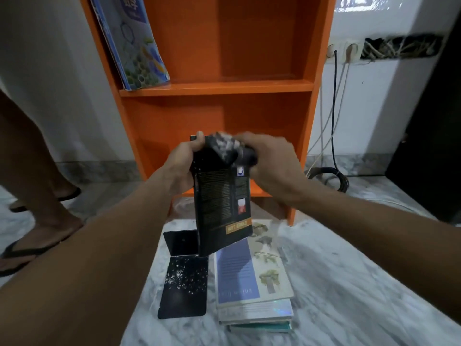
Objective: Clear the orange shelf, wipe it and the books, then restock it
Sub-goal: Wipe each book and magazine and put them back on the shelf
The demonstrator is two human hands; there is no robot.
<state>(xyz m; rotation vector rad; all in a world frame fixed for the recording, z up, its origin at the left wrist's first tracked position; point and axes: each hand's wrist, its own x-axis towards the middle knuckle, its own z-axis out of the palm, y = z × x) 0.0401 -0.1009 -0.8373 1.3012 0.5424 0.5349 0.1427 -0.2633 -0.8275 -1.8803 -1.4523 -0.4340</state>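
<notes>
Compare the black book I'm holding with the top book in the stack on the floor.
The black book is held upright in the left hand; the top book lies flat on its stack. The black book is dark with an orange band; the top book is pale blue and white. The right hand holds a cloth on the black book; no hand touches the top book. Both are off the orange shelf.

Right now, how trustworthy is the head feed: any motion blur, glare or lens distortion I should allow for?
Head view: the right hand and the dark cloth it grips at the top of the black book are motion-smeared; the left hand holding the book is sharper. Head view: wide-angle bending slants the sides of the orange shelf; a wall patch top right is blown out.
</notes>
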